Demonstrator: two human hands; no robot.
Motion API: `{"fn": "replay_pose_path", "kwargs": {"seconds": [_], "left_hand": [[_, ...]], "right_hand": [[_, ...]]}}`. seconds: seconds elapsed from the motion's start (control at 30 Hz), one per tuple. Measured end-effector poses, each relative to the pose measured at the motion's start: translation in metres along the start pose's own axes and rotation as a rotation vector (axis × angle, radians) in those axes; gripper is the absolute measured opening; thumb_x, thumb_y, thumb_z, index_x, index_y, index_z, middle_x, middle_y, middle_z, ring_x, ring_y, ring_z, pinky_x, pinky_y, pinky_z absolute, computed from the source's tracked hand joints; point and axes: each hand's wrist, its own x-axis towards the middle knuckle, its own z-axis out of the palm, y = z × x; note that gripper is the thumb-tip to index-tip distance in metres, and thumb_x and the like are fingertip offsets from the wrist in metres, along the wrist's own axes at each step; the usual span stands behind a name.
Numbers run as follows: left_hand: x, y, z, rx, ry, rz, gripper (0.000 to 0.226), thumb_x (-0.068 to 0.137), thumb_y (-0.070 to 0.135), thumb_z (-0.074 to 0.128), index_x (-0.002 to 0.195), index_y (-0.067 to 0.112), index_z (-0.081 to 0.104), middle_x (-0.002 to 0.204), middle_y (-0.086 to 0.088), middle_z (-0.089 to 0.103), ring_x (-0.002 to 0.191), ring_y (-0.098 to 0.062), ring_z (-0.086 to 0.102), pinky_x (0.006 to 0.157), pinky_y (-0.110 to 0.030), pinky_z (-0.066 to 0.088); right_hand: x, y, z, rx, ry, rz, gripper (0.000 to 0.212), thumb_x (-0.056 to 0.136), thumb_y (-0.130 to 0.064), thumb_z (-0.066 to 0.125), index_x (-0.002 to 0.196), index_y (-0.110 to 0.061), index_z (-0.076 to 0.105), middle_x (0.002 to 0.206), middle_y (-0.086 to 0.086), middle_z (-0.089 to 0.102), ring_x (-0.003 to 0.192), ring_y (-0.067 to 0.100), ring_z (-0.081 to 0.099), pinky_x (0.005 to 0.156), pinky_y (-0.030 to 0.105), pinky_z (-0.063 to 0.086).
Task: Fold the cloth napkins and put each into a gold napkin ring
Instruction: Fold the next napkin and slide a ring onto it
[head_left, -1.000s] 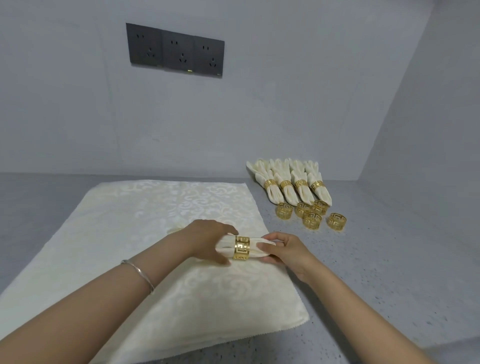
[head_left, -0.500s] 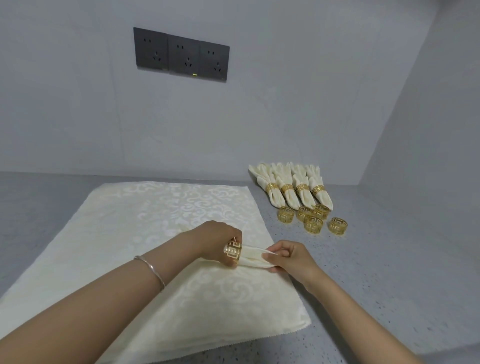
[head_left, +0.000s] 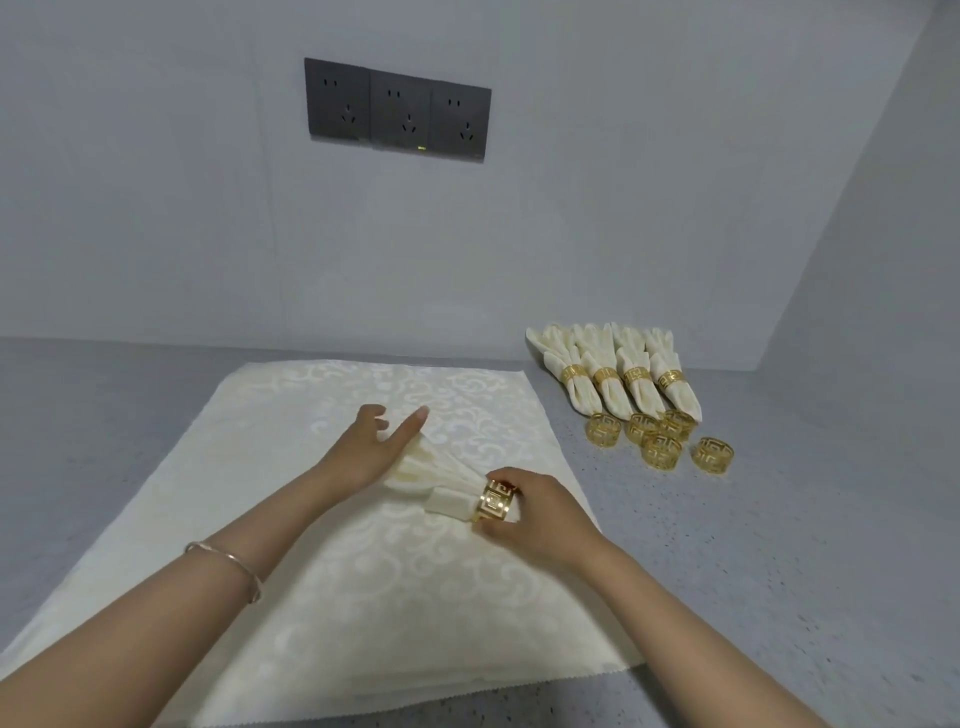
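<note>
- Writing: I see a tiny mark on the lower edge of the socket panel (head_left: 397, 117), too small to read. Three dark outlets in a row, small green light at the bottom.
- Pleated napkin (head_left: 441, 483): cream, damask swirl pattern. One end is fanned out and the other is squeezed narrow through a gold ring (head_left: 496, 501) with Greek-key cutouts.
- It lies on the flat cloth (head_left: 363, 597), right of centre. The cloth has the same cream pattern, with layered edges at the near side.
- Left hand (head_left: 371, 452): fingers straight and spread, resting on the fanned end.
- Right hand (head_left: 540, 514): fingers curled round the gold ring, pinching it.
- Finished napkins (head_left: 618, 376): four, each ringed, side by side at the far right of the grey counter (head_left: 779, 519).
- Loose rings (head_left: 661, 451): five, clustered just in front of those four, some touching.
- One thin bracelet (head_left: 228, 564) on the left wrist.
</note>
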Motion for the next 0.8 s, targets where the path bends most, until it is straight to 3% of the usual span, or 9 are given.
{"fn": "replay_pose_path", "kwargs": {"seconds": [0.07,0.13,0.23,0.3,0.5,0.8], "left_hand": [[-0.002,-0.003,0.006,-0.19,-0.009,-0.081,0.099,0.071,0.078,0.054,0.145,0.019,0.026,0.14,-0.003,0.046,0.115,-0.02,0.055,0.097,-0.03,0.044],[-0.007,0.003,0.018,-0.384,-0.093,-0.08,0.093,0.073,0.066,0.063,0.146,0.026,0.022,0.135,-0.002,0.05,0.101,-0.018,0.064,0.088,-0.031,0.052],[-0.011,0.017,0.042,-0.695,-0.223,0.008,0.087,0.067,0.046,0.075,0.141,0.036,0.029,0.131,0.001,0.055,0.097,-0.018,0.069,0.078,-0.028,0.056],[-0.007,0.023,0.055,-0.807,-0.207,0.068,0.081,0.069,0.034,0.079,0.138,0.036,0.037,0.131,-0.001,0.057,0.1,-0.016,0.069,0.074,-0.027,0.057],[0.002,0.048,0.069,-0.782,-0.265,0.089,0.048,0.082,0.03,0.073,0.126,0.028,0.052,0.117,-0.003,0.067,0.099,-0.018,0.069,0.07,-0.026,0.056],[0.02,0.082,0.104,-0.737,-0.323,0.115,0.04,0.083,0.032,0.072,0.118,0.017,0.059,0.113,-0.006,0.069,0.099,-0.018,0.069,0.077,-0.03,0.058]], "right_hand": [[0.003,-0.004,0.003,0.093,0.081,0.024,0.033,0.072,-0.036,0.077,0.099,-0.027,0.06,0.088,-0.013,0.064,0.081,0.003,0.058,0.075,0.024,0.048],[0.005,-0.012,0.004,0.192,0.2,0.049,0.038,0.071,-0.033,0.08,0.099,-0.026,0.055,0.087,-0.014,0.061,0.081,0.002,0.056,0.07,0.015,0.042],[0.006,-0.024,0.005,0.254,0.295,0.082,0.045,0.071,-0.035,0.08,0.098,-0.02,0.049,0.086,-0.011,0.058,0.079,0.003,0.055,0.067,0.018,0.042],[0.004,-0.028,0.002,0.278,0.316,0.128,0.049,0.071,-0.04,0.08,0.098,-0.019,0.044,0.086,-0.01,0.056,0.077,0.004,0.055,0.066,0.02,0.042],[-0.007,-0.019,-0.013,0.229,0.348,0.152,0.052,0.071,-0.041,0.079,0.098,-0.02,0.04,0.085,-0.01,0.053,0.074,0.003,0.054,0.061,0.018,0.04],[-0.013,0.008,-0.043,0.298,0.458,0.2,0.042,0.073,-0.034,0.079,0.094,-0.027,0.043,0.089,-0.008,0.058,0.076,0.003,0.057,0.065,0.023,0.046]]}}
